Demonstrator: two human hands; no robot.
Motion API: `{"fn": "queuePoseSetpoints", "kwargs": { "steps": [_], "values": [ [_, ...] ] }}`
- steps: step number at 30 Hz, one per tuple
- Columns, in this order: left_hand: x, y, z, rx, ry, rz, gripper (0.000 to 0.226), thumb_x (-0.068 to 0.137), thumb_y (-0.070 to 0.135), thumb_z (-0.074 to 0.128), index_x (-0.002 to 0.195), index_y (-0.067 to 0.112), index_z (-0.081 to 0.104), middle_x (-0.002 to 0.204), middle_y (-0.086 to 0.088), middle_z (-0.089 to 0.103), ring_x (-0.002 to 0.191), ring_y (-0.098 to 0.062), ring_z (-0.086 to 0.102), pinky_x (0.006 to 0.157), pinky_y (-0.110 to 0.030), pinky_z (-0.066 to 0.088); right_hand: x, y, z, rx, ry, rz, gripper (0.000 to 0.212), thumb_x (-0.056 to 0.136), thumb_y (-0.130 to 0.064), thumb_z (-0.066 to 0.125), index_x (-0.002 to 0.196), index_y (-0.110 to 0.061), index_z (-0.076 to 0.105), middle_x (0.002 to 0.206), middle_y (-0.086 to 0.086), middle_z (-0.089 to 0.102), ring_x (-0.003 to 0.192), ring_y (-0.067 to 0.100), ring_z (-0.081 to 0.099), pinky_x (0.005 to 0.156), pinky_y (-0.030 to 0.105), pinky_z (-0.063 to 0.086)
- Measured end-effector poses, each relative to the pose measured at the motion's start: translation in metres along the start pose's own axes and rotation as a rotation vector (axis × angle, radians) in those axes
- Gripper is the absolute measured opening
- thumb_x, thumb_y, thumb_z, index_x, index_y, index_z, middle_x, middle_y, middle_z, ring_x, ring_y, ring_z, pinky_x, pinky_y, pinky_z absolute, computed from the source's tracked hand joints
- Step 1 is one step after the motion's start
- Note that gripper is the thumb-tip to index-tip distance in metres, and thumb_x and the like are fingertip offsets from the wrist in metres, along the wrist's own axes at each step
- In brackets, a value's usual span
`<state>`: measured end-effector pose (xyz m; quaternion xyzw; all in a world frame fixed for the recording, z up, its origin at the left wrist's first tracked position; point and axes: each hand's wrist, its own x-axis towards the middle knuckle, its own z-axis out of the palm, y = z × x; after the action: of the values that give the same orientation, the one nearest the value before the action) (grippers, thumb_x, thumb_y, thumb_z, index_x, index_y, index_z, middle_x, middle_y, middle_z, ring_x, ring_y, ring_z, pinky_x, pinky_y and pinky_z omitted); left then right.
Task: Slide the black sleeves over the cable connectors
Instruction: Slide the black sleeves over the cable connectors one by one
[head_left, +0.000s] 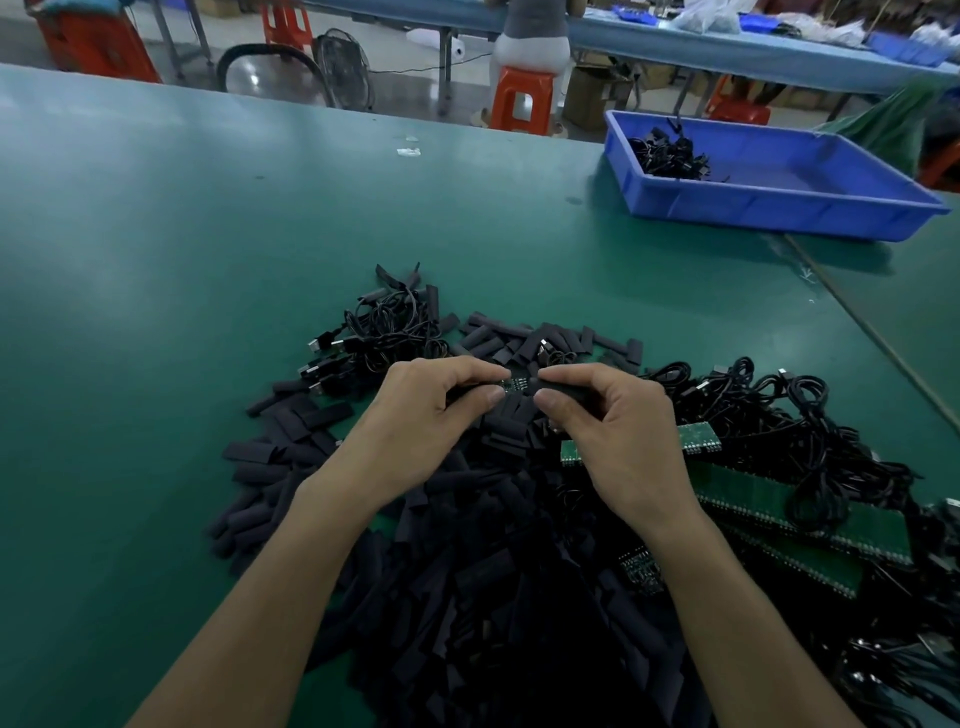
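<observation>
My left hand (426, 410) pinches one end of a small green circuit-board connector (516, 385) between thumb and fingers. My right hand (613, 421) pinches a black sleeve (563, 391) whose mouth meets the board's right end. Both are held just above a big heap of loose black sleeves (498, 571) on the green table (156, 260). Coiled black cables with plugs (374, 338) lie behind my left hand, and more tangled cables (779, 415) lie to the right.
Green circuit-board strips (789, 509) lie under the cables at right. A blue tray (769, 202) holding a few finished cables stands at the back right. Beyond the table's far edge a person sits on an orange stool (522, 98) by another bench.
</observation>
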<state>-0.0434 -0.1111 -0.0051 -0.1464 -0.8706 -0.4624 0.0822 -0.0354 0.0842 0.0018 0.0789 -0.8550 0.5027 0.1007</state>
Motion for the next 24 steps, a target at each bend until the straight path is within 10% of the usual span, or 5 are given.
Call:
{"fn": "queuePoseSetpoints", "kwargs": {
  "steps": [24],
  "values": [
    [-0.0009, -0.0035, 0.0005, -0.175, -0.09, 0.024, 0.024, 0.096, 0.018, 0.066, 0.107, 0.04, 0.07, 0.093, 0.021, 0.074, 0.087, 0.005, 0.069, 0.076, -0.008, 0.048, 0.0033, 0.0037, -0.0074, 0.144, -0.167, 0.021, 0.023, 0.083, -0.022, 0.08, 0.1, -0.036, 0.074, 0.086, -0.011, 0.077, 0.079, 0.006, 0.072, 0.076, 0.023, 0.057]
  ]
}}
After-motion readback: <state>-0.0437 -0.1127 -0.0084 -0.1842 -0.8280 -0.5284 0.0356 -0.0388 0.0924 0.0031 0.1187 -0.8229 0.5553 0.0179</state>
